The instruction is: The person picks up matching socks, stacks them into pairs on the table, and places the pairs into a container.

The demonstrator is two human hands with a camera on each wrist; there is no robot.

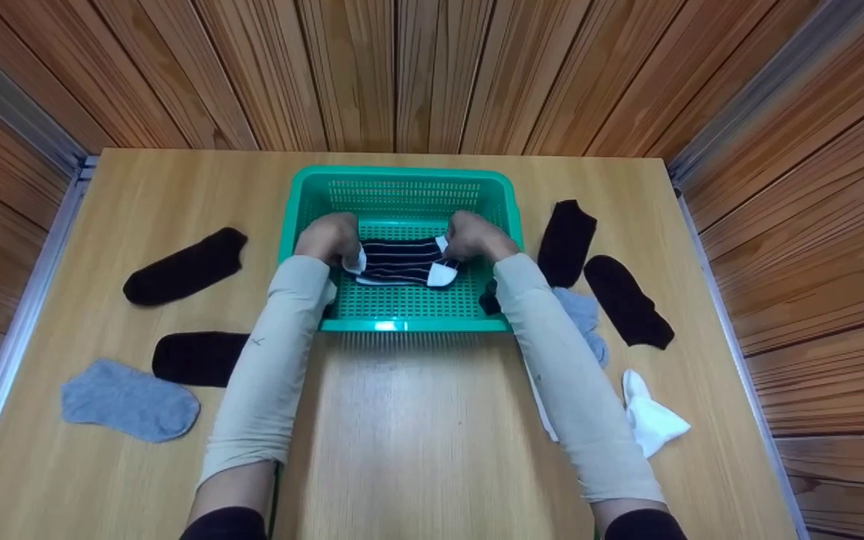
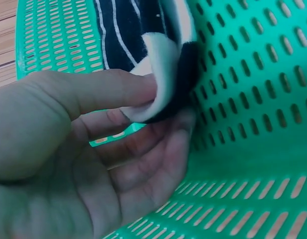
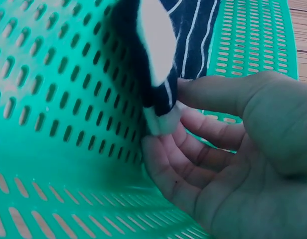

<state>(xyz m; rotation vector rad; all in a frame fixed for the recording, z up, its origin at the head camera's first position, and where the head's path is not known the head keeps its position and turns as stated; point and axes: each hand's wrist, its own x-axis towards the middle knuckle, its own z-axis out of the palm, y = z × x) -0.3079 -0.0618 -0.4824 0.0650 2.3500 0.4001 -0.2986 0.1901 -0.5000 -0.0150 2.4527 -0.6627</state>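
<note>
We see the bench (image 1: pixel 402 435) across the frame, the green basket (image 1: pixel 402 326) at upper middle. The right sleeve (image 1: pixel 563 375) partly hides a gray sock (image 1: pixel 588 326); the left sleeve (image 1: pixel 267 352) overlaps a black sock (image 1: pixel 196 358). Inside the basket, the striped sock (image 1: pixel 400 256) is pinched at opposite ends by the left grip (image 1: pixel 329 238) and right grip (image 1: pixel 475 235); we cannot tell whether another lies beneath.

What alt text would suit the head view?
A person's left hand and right hand grip a white-striped black fabric sock in a rectangular green plastic basket. Plain black socks and grey socks flank it on a wooden table.
</note>
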